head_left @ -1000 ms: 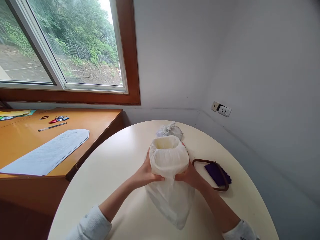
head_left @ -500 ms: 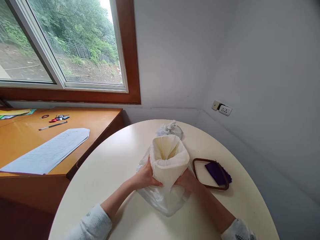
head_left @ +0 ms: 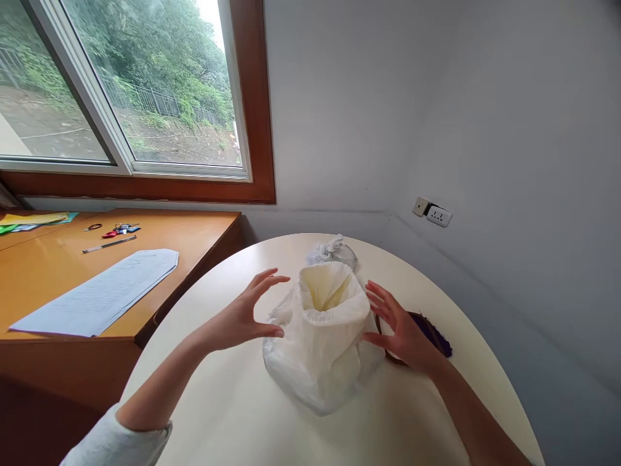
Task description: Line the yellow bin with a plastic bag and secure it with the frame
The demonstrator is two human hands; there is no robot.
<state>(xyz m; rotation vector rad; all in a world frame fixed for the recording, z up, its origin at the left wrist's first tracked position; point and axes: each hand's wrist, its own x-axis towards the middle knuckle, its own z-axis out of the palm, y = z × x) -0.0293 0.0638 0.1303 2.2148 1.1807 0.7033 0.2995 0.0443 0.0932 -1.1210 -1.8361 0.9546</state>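
A white plastic bag [head_left: 323,346] with a cream cloth lining rolled over its open mouth stands on the round cream table [head_left: 233,395]. My left hand [head_left: 242,316] hovers just left of the bag, fingers spread, holding nothing. My right hand [head_left: 402,327] is just right of the bag, fingers also spread and apart from it. Behind the bag lies a small knotted white bundle [head_left: 332,252]. A brown hoop with purple cloth [head_left: 431,333] lies under and behind my right hand, mostly hidden.
A wooden desk [head_left: 63,272] at the left carries a printed sheet [head_left: 101,291], a pen [head_left: 109,244] and small bits. A window [head_left: 121,90] is above it. A wall socket [head_left: 434,212] sits at the right. Grey walls close the corner.
Both hands have let go of the bag and moved outward, fingers spread. The bag has settled lower and wider on the table.
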